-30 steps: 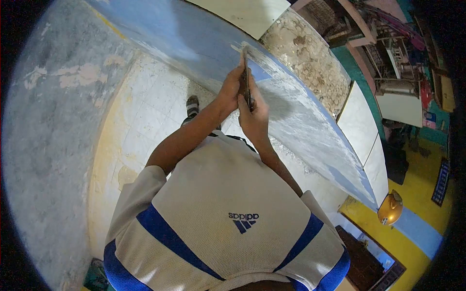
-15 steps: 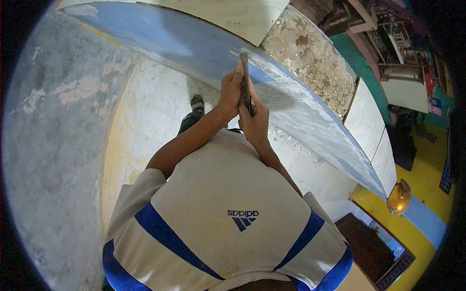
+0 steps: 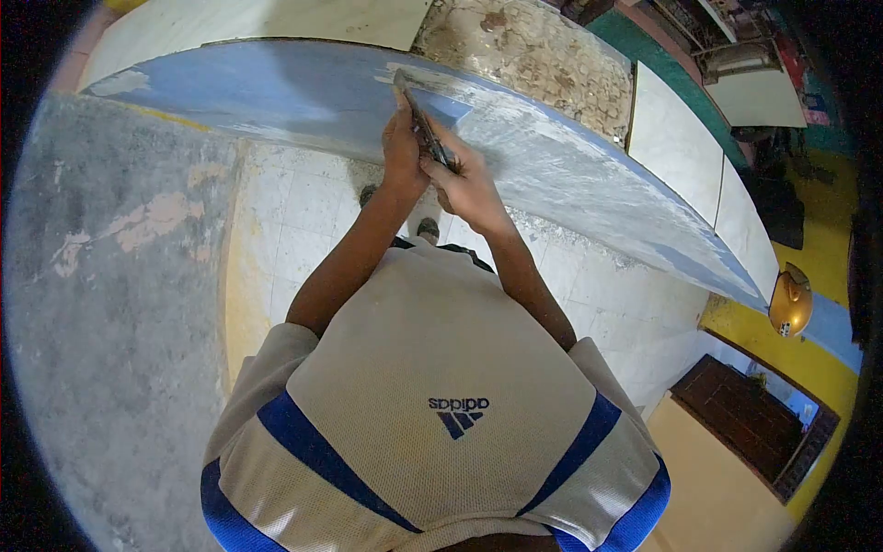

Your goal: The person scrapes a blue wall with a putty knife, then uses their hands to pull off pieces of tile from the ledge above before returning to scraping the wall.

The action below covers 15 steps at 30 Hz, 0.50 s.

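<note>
1. The scraper (image 3: 420, 117) lies against the blue painted wall (image 3: 276, 92), a little left of the picture's middle and high in it.
2. Its long axis runs on a slant. The blade end points up and to the left, and the handle end comes down to the right into the hands.
3. The left hand (image 3: 402, 147) is clenched round the scraper's shaft just behind the blade, with the thumb side up.
4. The right hand (image 3: 471, 190) grasps the handle end, lower and to the right, touching the left hand. Its fingers hide the end of the handle, so I cannot tell how long the tool is.
5. The blade tip seems to rest on the line where the blue paint meets the scraped patch (image 3: 552, 166), which is grey-white and spreads off to the right.
6. Unbroken blue paint runs on to the left of the blade. Just above the tip the blue band ends at a pale panel (image 3: 276, 23) and a rough stony area (image 3: 524, 46).
7. Below the hands is a white tiled floor (image 3: 303, 212), with a shoe (image 3: 428, 227) showing near the foot of the wall.
8. A grey, patchy wall (image 3: 101, 276) closes in the left side, meeting the blue wall at a corner.
9. A dark wooden cabinet (image 3: 754, 423) stands well apart at lower right.
</note>
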Available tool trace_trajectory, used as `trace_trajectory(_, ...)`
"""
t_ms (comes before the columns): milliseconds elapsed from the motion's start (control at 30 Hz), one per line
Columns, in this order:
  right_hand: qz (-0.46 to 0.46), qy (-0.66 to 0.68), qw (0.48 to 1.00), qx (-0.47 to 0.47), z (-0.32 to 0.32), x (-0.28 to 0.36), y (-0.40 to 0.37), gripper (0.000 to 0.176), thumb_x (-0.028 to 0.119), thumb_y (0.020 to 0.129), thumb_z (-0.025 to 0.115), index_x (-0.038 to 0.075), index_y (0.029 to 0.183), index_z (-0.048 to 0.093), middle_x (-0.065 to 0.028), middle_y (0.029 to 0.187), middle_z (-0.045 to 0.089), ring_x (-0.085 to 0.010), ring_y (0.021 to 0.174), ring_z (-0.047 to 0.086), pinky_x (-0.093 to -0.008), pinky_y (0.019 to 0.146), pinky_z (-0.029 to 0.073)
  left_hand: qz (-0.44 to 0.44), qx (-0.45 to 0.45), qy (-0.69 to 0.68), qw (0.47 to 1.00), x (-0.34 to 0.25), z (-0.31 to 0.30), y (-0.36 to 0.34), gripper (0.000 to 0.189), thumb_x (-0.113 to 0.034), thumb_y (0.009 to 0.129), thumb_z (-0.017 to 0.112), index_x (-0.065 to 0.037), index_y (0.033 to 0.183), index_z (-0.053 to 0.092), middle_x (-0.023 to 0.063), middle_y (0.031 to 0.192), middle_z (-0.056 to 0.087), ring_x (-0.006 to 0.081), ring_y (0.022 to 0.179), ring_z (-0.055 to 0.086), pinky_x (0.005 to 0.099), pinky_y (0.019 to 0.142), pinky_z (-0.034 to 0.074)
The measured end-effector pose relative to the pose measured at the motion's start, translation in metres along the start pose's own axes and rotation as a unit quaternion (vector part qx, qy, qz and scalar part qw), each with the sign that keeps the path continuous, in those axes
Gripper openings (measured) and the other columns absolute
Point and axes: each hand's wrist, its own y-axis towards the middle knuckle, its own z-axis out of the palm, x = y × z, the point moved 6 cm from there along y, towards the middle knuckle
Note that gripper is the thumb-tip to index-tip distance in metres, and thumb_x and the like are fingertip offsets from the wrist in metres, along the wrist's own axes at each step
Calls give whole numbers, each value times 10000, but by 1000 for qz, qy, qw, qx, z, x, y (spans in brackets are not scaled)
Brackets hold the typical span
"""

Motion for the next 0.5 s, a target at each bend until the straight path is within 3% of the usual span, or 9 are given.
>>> trace_trajectory(33, 10, 15, 1000, 5, -1, 0, -3, 589, 6, 927, 552, 163, 1480, 423, 68, 618, 434, -23, 449, 334, -225, 399, 248, -15, 9, 5, 1000, 5, -1, -2, 344, -428, 1015, 501, -96, 930, 532, -3, 773, 521, 108, 646, 529, 301, 573, 490)
trace_trajectory(200, 89, 114, 989, 37, -4, 10, -15, 566, 19, 948, 544, 178, 1478, 424, 68, 601, 377, -35, 435, 296, -230, 393, 229, -34, 27, -42, 998, 16, 5, -8, 314, -405, 1028, 475, -103, 962, 525, -1, 793, 534, 123, 708, 569, 317, 636, 521)
trace_trajectory(333, -18, -17, 999, 29, -6, 20, -4, 561, 0, 937, 535, 149, 1469, 433, 30, 657, 476, -49, 452, 354, -239, 405, 276, -12, 80, -44, 996, 0, 18, -12, 309, -399, 1029, 471, -102, 970, 534, 0, 803, 548, 132, 726, 580, 321, 670, 529)
trace_trajectory(433, -112, -123, 986, -1, -7, 22, 0, 556, -3, 924, 539, 102, 1460, 432, -83, 826, 630, -137, 624, 549, -267, 539, 433, -22, 106, -62, 992, -1, 17, -6, 329, -423, 1023, 474, -104, 987, 544, 15, 833, 556, 154, 746, 577, 335, 688, 519)
trace_trajectory(500, -219, -170, 960, -39, 2, 26, 4, 550, 3, 917, 544, 70, 1451, 432, -181, 1046, 693, -231, 866, 672, -311, 717, 531, -31, 152, -79, 985, 1, 10, 1, 367, -458, 1017, 467, -101, 1013, 551, 42, 886, 561, 192, 797, 572, 366, 728, 501)
